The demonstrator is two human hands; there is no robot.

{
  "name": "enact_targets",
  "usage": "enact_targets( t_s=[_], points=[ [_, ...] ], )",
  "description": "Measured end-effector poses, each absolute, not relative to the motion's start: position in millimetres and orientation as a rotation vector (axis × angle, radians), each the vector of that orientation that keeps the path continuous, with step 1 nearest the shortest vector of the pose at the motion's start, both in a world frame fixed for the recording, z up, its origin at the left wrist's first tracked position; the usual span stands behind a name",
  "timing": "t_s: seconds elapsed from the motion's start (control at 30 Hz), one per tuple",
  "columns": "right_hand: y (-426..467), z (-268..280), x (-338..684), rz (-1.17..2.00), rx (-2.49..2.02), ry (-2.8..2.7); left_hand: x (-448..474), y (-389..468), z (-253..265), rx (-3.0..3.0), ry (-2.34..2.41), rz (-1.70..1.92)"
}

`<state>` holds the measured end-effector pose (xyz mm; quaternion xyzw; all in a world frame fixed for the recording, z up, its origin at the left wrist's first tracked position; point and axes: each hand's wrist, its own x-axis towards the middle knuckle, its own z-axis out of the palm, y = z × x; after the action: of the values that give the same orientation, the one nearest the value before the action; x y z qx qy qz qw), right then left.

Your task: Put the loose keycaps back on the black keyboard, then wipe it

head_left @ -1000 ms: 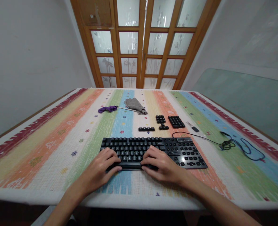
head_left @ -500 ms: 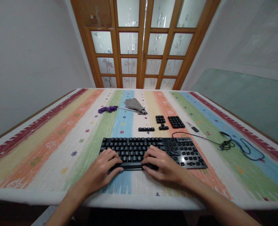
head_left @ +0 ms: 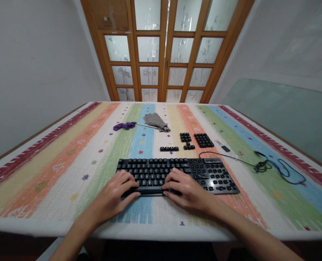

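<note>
A black keyboard (head_left: 155, 176) lies flat on the table. Its left and middle part bears keycaps, while on the right end the key sockets are bare. My left hand (head_left: 119, 187) curls over the front left of the keyboard, thumb along the front edge and index fingertip by the left part of the space bar (head_left: 150, 189). Over the front middle, my right hand (head_left: 185, 187) has its fingers bent on the keys and its thumb at the front edge. The keys under both hands are hidden.
Behind the keyboard lie loose black keycaps in groups: a row (head_left: 169, 148), a small block (head_left: 185, 137), an arrow cluster (head_left: 188, 146) and a larger block (head_left: 203, 140). Farther back are a grey cloth (head_left: 155, 121) and a purple cloth (head_left: 124, 125). A cable (head_left: 263, 166) coils at right.
Both hands have shifted very slightly left along the keyboard's front edge. The keyboard and loose keycaps stay in place.
</note>
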<state>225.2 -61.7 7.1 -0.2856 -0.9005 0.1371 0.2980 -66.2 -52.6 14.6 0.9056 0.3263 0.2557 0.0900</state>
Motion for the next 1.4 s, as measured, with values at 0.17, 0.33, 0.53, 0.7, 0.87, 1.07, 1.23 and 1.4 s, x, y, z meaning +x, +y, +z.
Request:
enact_targets(
  t_s=[0.17, 0.33, 0.53, 0.7, 0.87, 1.07, 1.23, 1.4],
  points=[
    [-62, 6, 224, 0.366, -0.759, -2.406, -67, -53, 14, 2.685, 0.973, 0.747],
    [-62, 6, 223, 0.362, -0.769, -2.405, -67, -53, 15, 2.688, 0.956, 0.750],
    [-61, 5, 223, 0.306, -0.747, -2.398, -65, -54, 14, 2.688, 0.941, 0.776],
    [-63, 5, 220, 0.227, -0.742, -2.413, -63, -55, 9, 2.735, 0.933, 0.801],
    [-65, 5, 218, 0.105, -0.720, -2.440, -61, -54, 10, 2.823, 0.936, 0.785],
    [-65, 1, 218, -0.024, -0.679, -2.511, -59, -55, 12, 2.907, 0.894, 0.753],
    [-63, -3, 216, -0.098, -0.675, -2.549, -54, -58, 9, 2.948, 0.847, 0.737],
    [-64, 0, 216, 0.009, -0.690, -2.501, -55, -57, 7, 2.904, 0.877, 0.779]
  ],
)
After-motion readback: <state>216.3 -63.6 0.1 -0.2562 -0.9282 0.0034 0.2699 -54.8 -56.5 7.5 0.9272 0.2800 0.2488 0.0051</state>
